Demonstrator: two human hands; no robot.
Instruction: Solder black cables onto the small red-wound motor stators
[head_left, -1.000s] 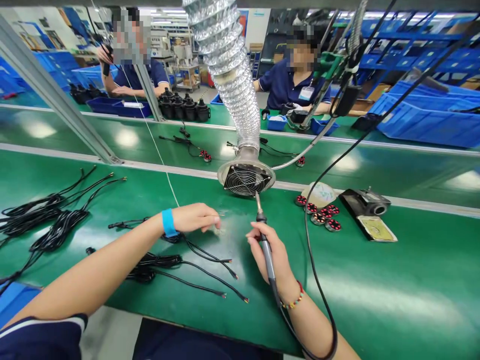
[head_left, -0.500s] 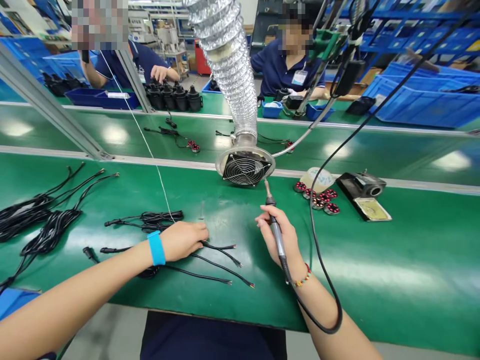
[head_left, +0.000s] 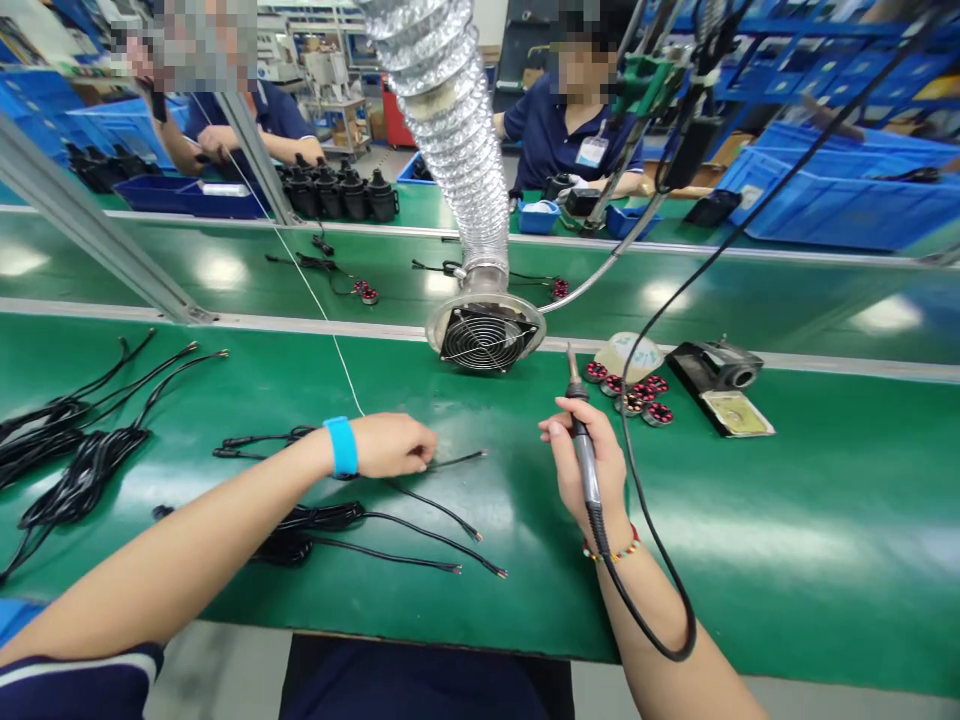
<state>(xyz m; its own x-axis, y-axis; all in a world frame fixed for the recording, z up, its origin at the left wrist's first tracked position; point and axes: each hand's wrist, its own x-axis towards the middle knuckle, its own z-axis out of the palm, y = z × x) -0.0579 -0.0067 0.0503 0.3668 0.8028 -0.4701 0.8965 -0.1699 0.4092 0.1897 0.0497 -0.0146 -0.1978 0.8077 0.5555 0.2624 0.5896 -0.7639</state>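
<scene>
My left hand [head_left: 394,446], a blue band at its wrist, has its fingers closed on a black cable [head_left: 459,460] whose stripped end sticks out to the right. A thin pale wire [head_left: 341,350] slants down from above and passes out of sight behind this hand. More black cables [head_left: 420,524] lie just below, bare ends pointing right. In my right hand [head_left: 592,465] is a soldering iron [head_left: 587,465], tip upward, its cord looping over the forearm. Right of the tip lie several small round coils [head_left: 634,403] in red and black.
A fan-fronted fume extractor [head_left: 486,338] hangs over the bench centre on a silver duct. At right stands a soldering iron holder [head_left: 720,368] with a yellow sponge [head_left: 736,413]. Bundled cables [head_left: 86,475] lie left. Two people sit across the bench, near black housings [head_left: 337,193].
My left hand has moved up and slightly right, raising a cable end away from the others. My right hand has shifted right with the soldering iron, its tip now nearer the coils.
</scene>
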